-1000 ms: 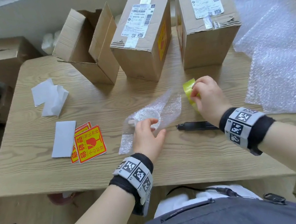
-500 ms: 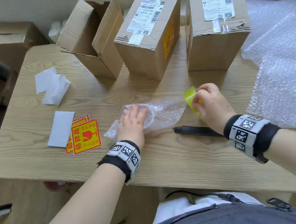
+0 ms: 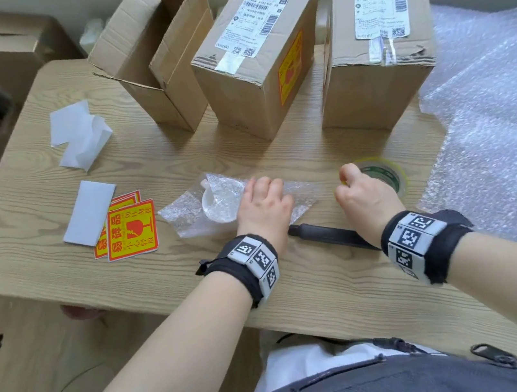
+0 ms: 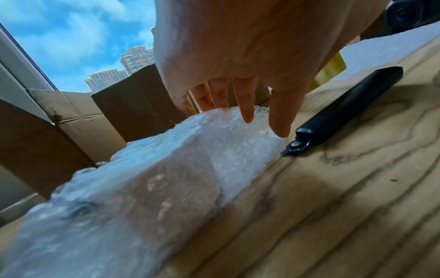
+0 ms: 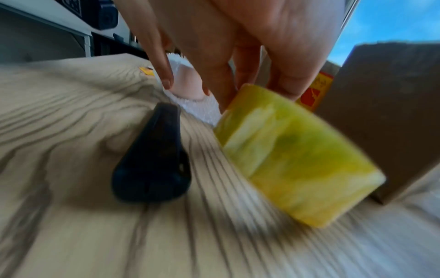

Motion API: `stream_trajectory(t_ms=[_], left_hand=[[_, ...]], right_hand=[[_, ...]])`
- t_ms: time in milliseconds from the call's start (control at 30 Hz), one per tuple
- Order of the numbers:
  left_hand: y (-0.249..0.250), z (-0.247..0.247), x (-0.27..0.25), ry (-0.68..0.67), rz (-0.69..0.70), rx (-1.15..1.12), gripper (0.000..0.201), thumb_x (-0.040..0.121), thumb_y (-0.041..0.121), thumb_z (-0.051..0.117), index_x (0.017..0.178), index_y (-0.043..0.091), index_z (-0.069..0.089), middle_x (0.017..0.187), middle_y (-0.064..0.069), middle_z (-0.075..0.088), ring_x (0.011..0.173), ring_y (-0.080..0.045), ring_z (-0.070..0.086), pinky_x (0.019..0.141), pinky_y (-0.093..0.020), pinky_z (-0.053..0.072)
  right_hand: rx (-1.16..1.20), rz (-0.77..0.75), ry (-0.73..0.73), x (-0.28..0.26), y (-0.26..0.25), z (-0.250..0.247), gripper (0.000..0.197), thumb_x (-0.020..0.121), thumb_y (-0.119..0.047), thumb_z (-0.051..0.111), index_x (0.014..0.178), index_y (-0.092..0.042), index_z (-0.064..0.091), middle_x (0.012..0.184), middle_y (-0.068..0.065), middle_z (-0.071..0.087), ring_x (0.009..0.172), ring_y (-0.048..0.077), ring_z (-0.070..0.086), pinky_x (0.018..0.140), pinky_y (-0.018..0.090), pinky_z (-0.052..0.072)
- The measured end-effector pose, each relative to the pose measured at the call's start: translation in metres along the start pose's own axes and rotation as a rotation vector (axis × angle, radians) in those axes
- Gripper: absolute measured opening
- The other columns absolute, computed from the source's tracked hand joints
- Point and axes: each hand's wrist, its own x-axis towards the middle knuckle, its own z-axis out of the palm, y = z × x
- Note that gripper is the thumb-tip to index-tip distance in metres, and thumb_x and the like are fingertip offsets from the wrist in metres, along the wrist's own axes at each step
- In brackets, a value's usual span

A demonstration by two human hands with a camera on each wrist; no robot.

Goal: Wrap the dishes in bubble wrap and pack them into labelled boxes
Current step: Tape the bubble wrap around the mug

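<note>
At frame centre, the bubble-wrapped white cup is pressed onto the counter by the straight-fingered left hand, while the yellow tape roll just right is gripped by the curled right hand.

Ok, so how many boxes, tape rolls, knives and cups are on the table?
boxes: 3
tape roll: 1
knife: 1
cup: 1
Total: 6
</note>
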Motion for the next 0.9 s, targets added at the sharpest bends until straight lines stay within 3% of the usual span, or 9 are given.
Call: stream_trajectory(t_ms=[67, 133, 233, 333, 400, 500, 667, 800, 900], left_hand=[[0.000, 0.001, 0.002, -0.043, -0.005, -0.010, 0.043, 0.090, 0.027, 0.052, 0.132, 0.022, 0.047, 0.149, -0.003, 0.025, 0.141, -0.025, 0.014, 0.118, -0.044, -0.004], [-0.002, 0.001, -0.005, 0.025, -0.001, -0.098, 0.041, 0.086, 0.025, 0.059, 0.127, 0.021, 0.054, 0.147, -0.003, 0.034, 0.139, -0.025, 0.023, 0.117, -0.044, 0.004], [-0.009, 0.002, -0.024, 0.230, -0.154, -0.232, 0.042, 0.070, 0.022, 0.077, 0.110, 0.017, 0.065, 0.131, -0.007, 0.055, 0.122, -0.030, 0.050, 0.108, -0.043, 0.033], [-0.016, 0.004, -0.043, 0.113, -0.372, -0.327, 0.048, 0.087, 0.029, 0.061, 0.132, 0.016, 0.048, 0.149, -0.010, 0.030, 0.138, -0.031, 0.024, 0.114, -0.040, 0.019], [-0.022, 0.009, -0.052, 0.039, -0.415, -0.261, 0.054, 0.092, 0.036, 0.051, 0.141, 0.019, 0.035, 0.155, -0.007, 0.017, 0.142, -0.028, 0.012, 0.116, -0.037, 0.008], [-0.029, 0.015, -0.060, -0.014, -0.361, -0.231, 0.058, 0.096, 0.037, 0.043, 0.147, 0.020, 0.022, 0.158, -0.003, 0.012, 0.145, -0.021, 0.008, 0.118, -0.034, -0.001], [-0.038, 0.016, -0.061, 0.008, -0.299, -0.298, 0.054, 0.098, 0.031, 0.041, 0.148, 0.022, 0.022, 0.157, 0.001, 0.018, 0.145, -0.015, 0.013, 0.117, -0.029, 0.000], [-0.043, 0.017, -0.061, 0.031, -0.258, -0.377, 0.051, 0.098, 0.027, 0.044, 0.146, 0.020, 0.030, 0.155, 0.002, 0.024, 0.144, -0.014, 0.015, 0.116, -0.026, 0.002], [-0.051, 0.020, -0.065, 0.051, -0.215, -0.429, 0.051, 0.094, 0.019, 0.047, 0.144, 0.017, 0.034, 0.152, 0.002, 0.031, 0.144, -0.015, 0.017, 0.117, -0.028, 0.005]], right_hand=[[-0.093, 0.070, -0.187, -0.002, 0.004, 0.004, 0.025, 0.058, 0.016, 0.068, 0.057, 0.002, 0.048, 0.090, 0.020, 0.048, 0.044, 0.011, 0.020, 0.041, 0.018, 0.015], [-0.114, 0.120, -0.241, -0.003, 0.012, 0.011, 0.005, 0.080, -0.002, 0.060, 0.078, 0.003, 0.059, 0.108, 0.016, 0.044, 0.066, 0.024, 0.045, 0.051, 0.028, 0.033], [-0.081, 0.041, -0.208, 0.003, 0.001, 0.003, 0.012, 0.065, -0.013, 0.081, 0.070, -0.007, 0.072, 0.094, 0.019, 0.059, 0.080, 0.036, 0.056, 0.056, 0.033, 0.049], [-0.084, -0.024, -0.195, 0.025, -0.019, 0.000, 0.015, 0.077, -0.026, 0.070, 0.086, -0.016, 0.077, 0.125, 0.019, 0.053, 0.112, 0.038, 0.045, 0.086, 0.038, 0.046], [-0.106, 0.053, -0.441, 0.038, -0.030, -0.001, 0.034, 0.086, -0.038, 0.055, 0.106, -0.014, 0.070, 0.138, 0.012, 0.041, 0.126, 0.032, 0.031, 0.100, 0.039, 0.033], [-0.012, 0.118, -0.531, 0.047, -0.039, -0.002, 0.025, 0.086, -0.028, 0.055, 0.099, -0.010, 0.067, 0.113, 0.011, 0.058, 0.107, 0.031, 0.049, 0.091, 0.036, 0.040], [0.621, 0.287, -0.448, 0.052, -0.053, -0.021, 0.015, 0.083, 0.001, 0.061, 0.078, -0.010, 0.069, 0.077, 0.004, 0.067, 0.071, 0.018, 0.065, 0.074, 0.027, 0.055], [1.206, 0.462, -0.552, 0.049, -0.079, -0.035, 0.016, 0.079, 0.014, 0.063, 0.073, -0.001, 0.062, 0.071, 0.016, 0.066, 0.057, 0.016, 0.068, 0.065, 0.023, 0.059], [1.271, 0.455, -0.576, 0.048, -0.096, -0.030, 0.018, 0.082, 0.013, 0.061, 0.076, -0.003, 0.064, 0.077, 0.013, 0.067, 0.065, 0.014, 0.067, 0.069, 0.021, 0.058]])
